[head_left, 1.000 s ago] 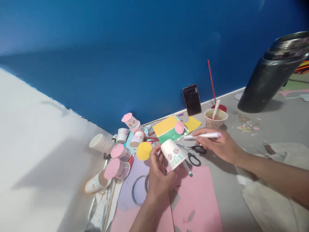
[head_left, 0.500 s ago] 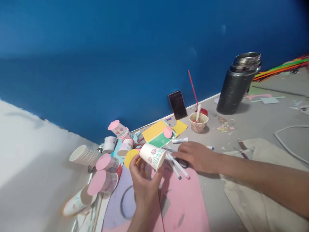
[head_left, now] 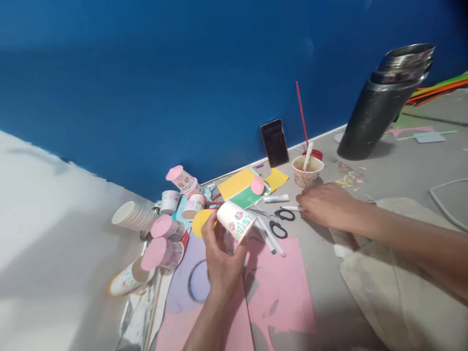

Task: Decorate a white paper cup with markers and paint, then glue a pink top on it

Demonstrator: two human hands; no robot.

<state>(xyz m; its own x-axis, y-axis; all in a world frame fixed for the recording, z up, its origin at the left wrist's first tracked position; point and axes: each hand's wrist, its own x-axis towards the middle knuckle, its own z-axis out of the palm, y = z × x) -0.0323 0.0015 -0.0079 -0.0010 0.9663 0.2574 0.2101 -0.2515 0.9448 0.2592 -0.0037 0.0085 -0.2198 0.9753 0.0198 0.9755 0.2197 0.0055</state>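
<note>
My left hand [head_left: 224,253] is closed around a white paper cup [head_left: 237,220] tilted on its side, with red flowers and teal squiggles drawn on it. My right hand [head_left: 321,204] is at the right, its fingertips pinched at the end of a white marker [head_left: 291,208] lying by the scissors. Black-handled scissors [head_left: 278,229] rest between the two hands. Beside them, two white markers [head_left: 269,236] with teal and pink tips lie on the pink sheet [head_left: 285,287]. A capped marker [head_left: 276,199] is further back.
Decorated cups with pink discs [head_left: 153,253] and a cup stack [head_left: 133,217] stand at the left. Behind are a phone [head_left: 275,143], a patterned small cup [head_left: 305,178] and a dark flask [head_left: 378,112]. A beige cloth [head_left: 395,287] lies at the right.
My right hand has moved right, off the scissors, to the end of a white marker. My left hand still holds the cup. The whole view has shifted.
</note>
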